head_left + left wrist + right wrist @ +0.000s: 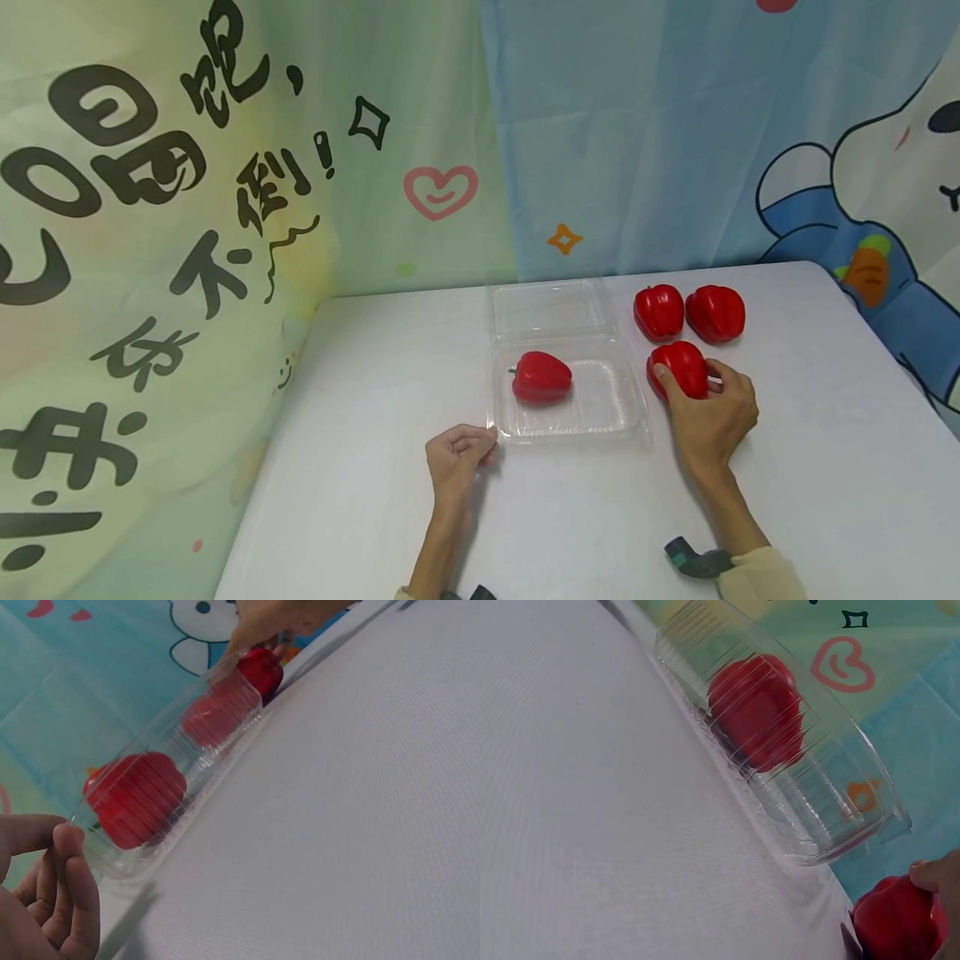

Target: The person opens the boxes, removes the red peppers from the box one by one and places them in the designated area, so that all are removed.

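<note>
A clear plastic clamshell box (600, 400) lies with its lid folded back, and one red bell pepper (542, 377) rests on its side in the left half. My left hand (459, 460) pinches the near left corner of the box between thumb and forefinger, as the left wrist view also shows. To the right of the box, my right hand (712, 412) grips another red bell pepper (682, 367), thumb on its left and fingers on its right. In the right wrist view that held pepper (896, 919) appears at the lower right corner, partly cut off.
Two more red bell peppers, one (658, 312) beside the other (716, 313), stand just behind the held one. The transparent lid (551, 308) reaches toward the back edge of the white table (375, 375). A printed curtain (637, 150) hangs behind.
</note>
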`<state>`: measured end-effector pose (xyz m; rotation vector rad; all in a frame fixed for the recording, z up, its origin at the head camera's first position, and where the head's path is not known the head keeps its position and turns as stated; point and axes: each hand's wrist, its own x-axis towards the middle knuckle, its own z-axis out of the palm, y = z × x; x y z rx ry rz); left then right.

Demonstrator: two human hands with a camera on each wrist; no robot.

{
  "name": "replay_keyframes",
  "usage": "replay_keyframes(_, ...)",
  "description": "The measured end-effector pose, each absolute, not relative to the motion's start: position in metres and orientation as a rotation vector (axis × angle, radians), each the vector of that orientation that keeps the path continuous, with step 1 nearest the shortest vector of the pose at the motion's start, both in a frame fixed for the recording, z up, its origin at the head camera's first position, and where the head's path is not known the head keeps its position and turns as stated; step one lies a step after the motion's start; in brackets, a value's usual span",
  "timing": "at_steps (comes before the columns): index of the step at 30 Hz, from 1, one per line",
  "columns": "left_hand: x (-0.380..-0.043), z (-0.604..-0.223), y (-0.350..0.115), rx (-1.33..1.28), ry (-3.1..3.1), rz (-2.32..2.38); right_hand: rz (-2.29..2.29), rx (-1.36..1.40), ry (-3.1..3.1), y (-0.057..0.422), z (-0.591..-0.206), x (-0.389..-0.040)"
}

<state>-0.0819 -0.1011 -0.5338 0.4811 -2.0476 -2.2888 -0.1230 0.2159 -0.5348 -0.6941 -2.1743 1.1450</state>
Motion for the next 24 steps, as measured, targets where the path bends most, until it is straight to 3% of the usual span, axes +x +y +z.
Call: replay_keyframes(24, -0.0812, -0.5329, -0.1013, 0.474, -2.071, -2.266, 1.193, -0.652, -2.241, 0.2098, -0.5418, -0.1201)
